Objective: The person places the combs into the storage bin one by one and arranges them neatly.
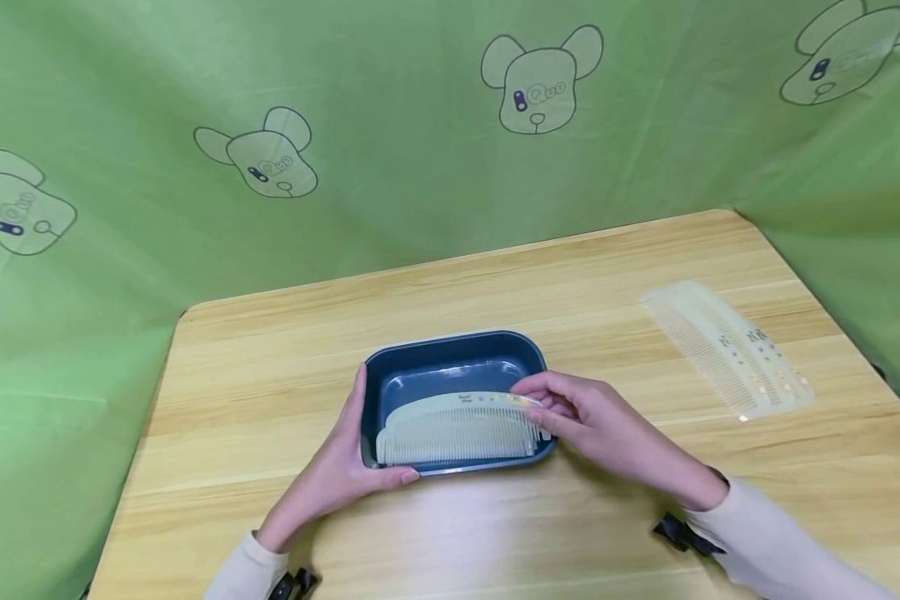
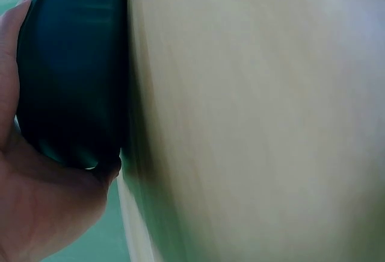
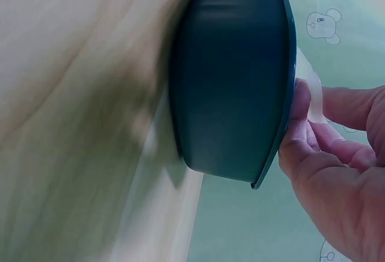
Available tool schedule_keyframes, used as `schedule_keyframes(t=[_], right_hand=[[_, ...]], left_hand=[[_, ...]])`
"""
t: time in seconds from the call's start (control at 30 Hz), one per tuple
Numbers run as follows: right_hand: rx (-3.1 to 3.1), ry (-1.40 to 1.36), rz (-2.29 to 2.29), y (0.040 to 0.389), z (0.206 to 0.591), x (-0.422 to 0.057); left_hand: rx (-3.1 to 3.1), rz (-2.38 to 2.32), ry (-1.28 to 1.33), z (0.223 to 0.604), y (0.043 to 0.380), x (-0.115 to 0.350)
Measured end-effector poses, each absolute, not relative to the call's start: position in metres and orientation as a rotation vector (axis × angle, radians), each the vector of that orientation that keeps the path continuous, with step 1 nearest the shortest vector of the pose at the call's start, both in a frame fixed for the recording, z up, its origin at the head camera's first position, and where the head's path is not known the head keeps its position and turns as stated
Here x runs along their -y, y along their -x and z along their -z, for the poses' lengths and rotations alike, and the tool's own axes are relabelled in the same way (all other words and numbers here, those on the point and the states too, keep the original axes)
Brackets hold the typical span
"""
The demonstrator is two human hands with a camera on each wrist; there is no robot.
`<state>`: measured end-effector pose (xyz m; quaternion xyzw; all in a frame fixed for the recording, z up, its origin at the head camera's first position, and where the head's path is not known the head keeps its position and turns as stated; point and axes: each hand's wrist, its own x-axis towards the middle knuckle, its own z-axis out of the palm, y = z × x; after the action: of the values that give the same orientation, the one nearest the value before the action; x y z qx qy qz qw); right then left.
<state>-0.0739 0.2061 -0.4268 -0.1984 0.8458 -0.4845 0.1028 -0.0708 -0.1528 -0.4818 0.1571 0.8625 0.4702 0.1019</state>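
Note:
A dark blue rectangular plastic container [image 1: 450,354] with rounded corners sits on the table. My left hand [image 1: 341,458] grips its left front corner, thumb along the front rim and fingers along the left side. In the left wrist view that hand [image 2: 48,196] wraps the end of the container [image 2: 72,75]. A pale, translucent comb [image 1: 457,425] with small printed flowers lies along the front part of the container, teeth toward me. My right hand [image 1: 585,417] pinches its right end between thumb and fingers. The right wrist view shows the comb's tip [image 3: 314,96] between those fingers, beside the container's rim.
Several similar pale combs [image 1: 727,350] lie overlapped and slanted on the right of the wooden table [image 1: 270,358]. A green curtain [image 1: 405,167] with printed bear heads hangs behind the table and along its sides.

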Motion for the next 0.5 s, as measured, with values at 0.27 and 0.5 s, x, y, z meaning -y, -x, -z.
schedule_keyframes(t=[0.27, 0.5], right_hand=[[-2.484, 0.614, 1.325, 0.0778, 0.4224, -0.2021], [-2.481, 0.666, 1.264, 0.0799, 0.4221, -0.1967]], left_hand=[[-2.546, -1.367, -0.436, 0.4804, 0.0678, 0.1521], [-2.54, -1.386, -0.448, 0.4801, 0.069, 0.1524]])
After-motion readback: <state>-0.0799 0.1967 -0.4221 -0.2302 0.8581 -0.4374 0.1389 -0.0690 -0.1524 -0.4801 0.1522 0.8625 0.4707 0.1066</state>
